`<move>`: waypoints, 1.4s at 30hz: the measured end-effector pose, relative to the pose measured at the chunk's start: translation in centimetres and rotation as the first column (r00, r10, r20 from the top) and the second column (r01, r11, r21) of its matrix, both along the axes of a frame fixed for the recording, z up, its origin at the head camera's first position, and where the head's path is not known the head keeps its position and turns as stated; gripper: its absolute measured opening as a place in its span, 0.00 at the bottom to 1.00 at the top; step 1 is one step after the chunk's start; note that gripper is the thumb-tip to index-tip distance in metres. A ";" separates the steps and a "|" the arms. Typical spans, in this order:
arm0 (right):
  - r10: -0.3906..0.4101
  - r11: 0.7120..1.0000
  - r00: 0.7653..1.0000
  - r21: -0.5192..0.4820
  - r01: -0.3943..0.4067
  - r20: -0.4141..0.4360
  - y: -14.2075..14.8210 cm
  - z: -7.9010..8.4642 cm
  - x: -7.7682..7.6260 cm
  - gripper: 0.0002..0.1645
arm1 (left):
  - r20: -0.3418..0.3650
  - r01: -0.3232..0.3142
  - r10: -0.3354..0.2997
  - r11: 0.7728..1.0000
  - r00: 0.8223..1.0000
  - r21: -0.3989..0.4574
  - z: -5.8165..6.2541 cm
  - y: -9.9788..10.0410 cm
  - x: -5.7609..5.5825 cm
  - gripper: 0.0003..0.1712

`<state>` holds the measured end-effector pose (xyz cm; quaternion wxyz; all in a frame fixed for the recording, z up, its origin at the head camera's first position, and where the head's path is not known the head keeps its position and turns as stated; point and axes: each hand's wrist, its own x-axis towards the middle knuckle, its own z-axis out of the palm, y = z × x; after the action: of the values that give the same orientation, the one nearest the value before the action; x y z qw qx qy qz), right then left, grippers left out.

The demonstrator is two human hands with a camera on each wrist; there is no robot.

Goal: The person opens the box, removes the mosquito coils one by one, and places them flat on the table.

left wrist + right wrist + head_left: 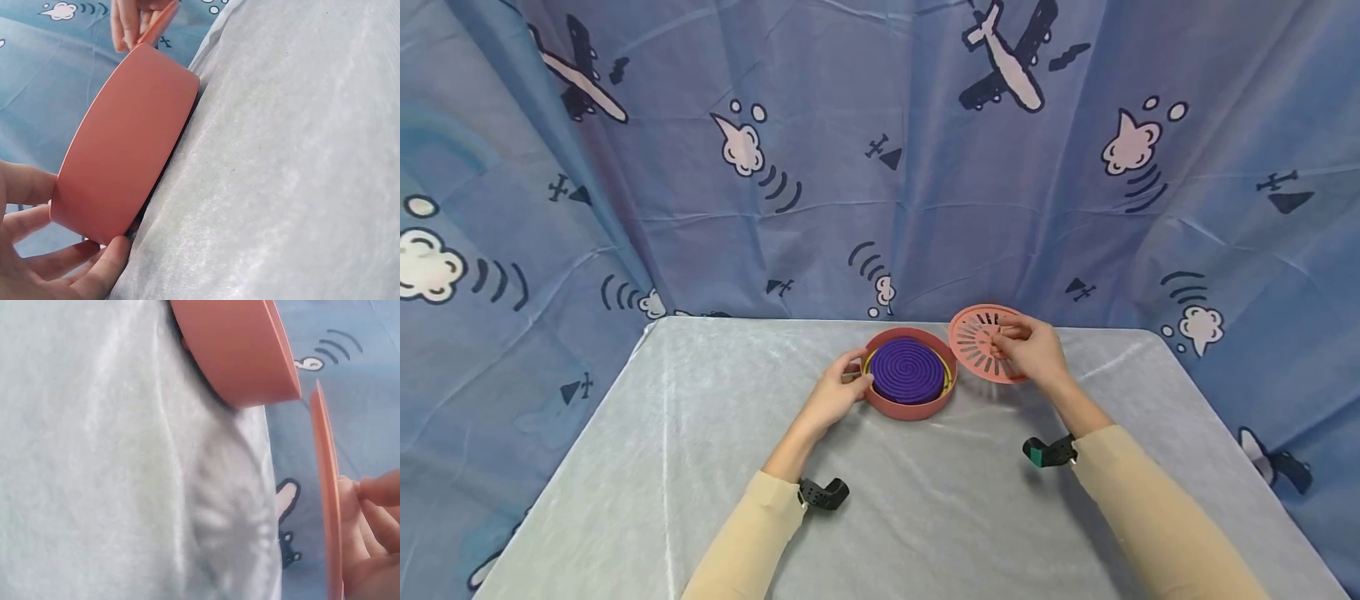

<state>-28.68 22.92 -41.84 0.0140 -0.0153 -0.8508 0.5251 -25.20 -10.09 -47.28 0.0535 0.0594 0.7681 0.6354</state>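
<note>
A round, shallow salmon-red mosquito coil box stands uncovered on the table, a purple mosquito coil lying inside it. Something thin and yellow shows round the coil's edge. My left hand grips the box's left side; in the left wrist view, thumb and fingers sit along the wall, some low near the base. To the right, my right hand pinches the slotted round lid near its middle. Tilted, the lid hangs above the table beside the box's rim, casting a slotted shadow.
The box stands near the back edge of the table, which has a pale grey-white cloth. Behind hangs a blue curtain printed with planes and clouds. Each wrist wears a black camera band.
</note>
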 end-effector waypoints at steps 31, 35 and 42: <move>-0.044 0.990 0.999 0.137 0.040 0.028 1.1 -4.8 -1.3 0.23 | 0.025 0.009 -0.009 1.000 1.000 -0.015 -0.2 0.7 0.6 0.29; -0.012 0.975 1.000 0.220 0.012 -0.001 1.2 -4.0 -1.3 0.22 | 0.030 0.006 -0.005 1.000 1.000 -0.020 0.2 0.5 0.5 0.29; -0.019 0.918 0.994 0.391 0.062 -0.112 0.8 -2.1 -0.8 0.20 | 0.026 -0.001 0.002 0.999 1.000 -0.040 0.4 0.2 0.4 0.29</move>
<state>-29.47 23.75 -43.95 0.0727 -0.0017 -0.9366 0.3428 -24.81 -9.87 -46.84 0.0643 0.0493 0.7799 0.6206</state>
